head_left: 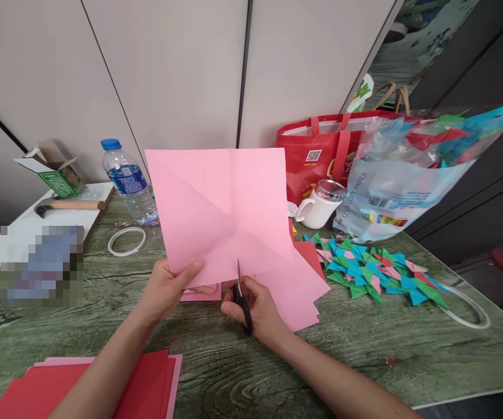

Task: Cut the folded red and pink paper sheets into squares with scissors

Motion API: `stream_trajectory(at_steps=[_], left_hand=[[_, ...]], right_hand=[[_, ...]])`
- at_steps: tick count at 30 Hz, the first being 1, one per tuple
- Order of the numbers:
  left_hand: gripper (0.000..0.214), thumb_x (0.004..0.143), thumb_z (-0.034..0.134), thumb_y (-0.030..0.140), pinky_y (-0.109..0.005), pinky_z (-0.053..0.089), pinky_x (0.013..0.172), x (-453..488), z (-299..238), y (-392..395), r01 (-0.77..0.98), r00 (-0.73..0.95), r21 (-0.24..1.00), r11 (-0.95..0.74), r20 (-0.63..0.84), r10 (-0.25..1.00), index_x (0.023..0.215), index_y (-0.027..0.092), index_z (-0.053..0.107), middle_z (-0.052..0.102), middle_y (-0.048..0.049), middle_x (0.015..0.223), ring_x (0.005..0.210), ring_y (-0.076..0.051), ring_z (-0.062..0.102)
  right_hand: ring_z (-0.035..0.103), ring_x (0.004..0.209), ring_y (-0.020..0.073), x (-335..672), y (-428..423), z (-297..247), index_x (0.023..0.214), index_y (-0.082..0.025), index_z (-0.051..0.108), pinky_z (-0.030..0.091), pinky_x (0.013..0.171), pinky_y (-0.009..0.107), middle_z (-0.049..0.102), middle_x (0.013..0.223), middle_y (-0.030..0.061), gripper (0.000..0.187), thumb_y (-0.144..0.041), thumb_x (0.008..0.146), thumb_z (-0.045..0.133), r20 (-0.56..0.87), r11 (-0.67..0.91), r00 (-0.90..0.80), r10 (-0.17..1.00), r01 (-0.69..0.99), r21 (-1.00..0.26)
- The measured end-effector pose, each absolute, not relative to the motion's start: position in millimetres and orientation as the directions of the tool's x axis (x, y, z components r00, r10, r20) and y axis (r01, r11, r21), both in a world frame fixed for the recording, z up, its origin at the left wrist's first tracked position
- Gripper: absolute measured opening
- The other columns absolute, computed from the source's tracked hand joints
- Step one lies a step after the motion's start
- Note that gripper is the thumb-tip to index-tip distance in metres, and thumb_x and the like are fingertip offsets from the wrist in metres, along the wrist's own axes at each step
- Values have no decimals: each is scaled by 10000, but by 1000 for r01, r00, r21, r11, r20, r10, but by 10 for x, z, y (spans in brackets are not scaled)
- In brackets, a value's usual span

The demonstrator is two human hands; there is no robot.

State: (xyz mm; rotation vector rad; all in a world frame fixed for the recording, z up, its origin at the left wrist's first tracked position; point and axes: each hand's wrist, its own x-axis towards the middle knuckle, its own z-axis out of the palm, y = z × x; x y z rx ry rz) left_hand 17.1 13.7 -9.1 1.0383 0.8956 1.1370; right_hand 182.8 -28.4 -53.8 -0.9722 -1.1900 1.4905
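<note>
My left hand pinches the lower left edge of a creased pink paper sheet, thumb in front and fingers behind. The sheet stands upright above the table. My right hand grips black-handled scissors at the sheet's bottom edge. One blade shows in front of the paper, close to the middle crease; the other blade is hidden. Behind and right of the sheet, more pink paper lies on the table, with red paper partly covered beside it.
Folded paper pieces lie at right, near a tape roll. Behind stand a mug, a plastic bag and a red bag. At left are a bottle, another tape roll, a hammer and red sheets.
</note>
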Motion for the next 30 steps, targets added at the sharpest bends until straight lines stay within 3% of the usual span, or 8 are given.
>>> stream_trajectory(at_steps=[24, 30], left_hand=[[226, 669, 692, 235, -314, 580, 517, 162, -138, 194, -266, 214, 956, 121, -64, 975, 874, 141, 696, 705, -74, 891, 706, -211, 645], [237, 676, 685, 234, -335, 541, 698, 143, -101, 250, -180, 269, 979, 93, -42, 962, 888, 128, 677, 708, -81, 895, 767, -197, 644]], right_hand=[[435, 446, 73, 1805, -255, -550, 752, -160, 544, 356, 430, 202, 522, 541, -51, 242, -296, 628, 701, -47, -85, -170, 984, -223, -971], [445, 452, 77, 1841, -232, -503, 746, -164, 542, 353, 443, 208, 521, 533, -51, 275, -346, 619, 705, -33, -58, -134, 990, -183, -981]])
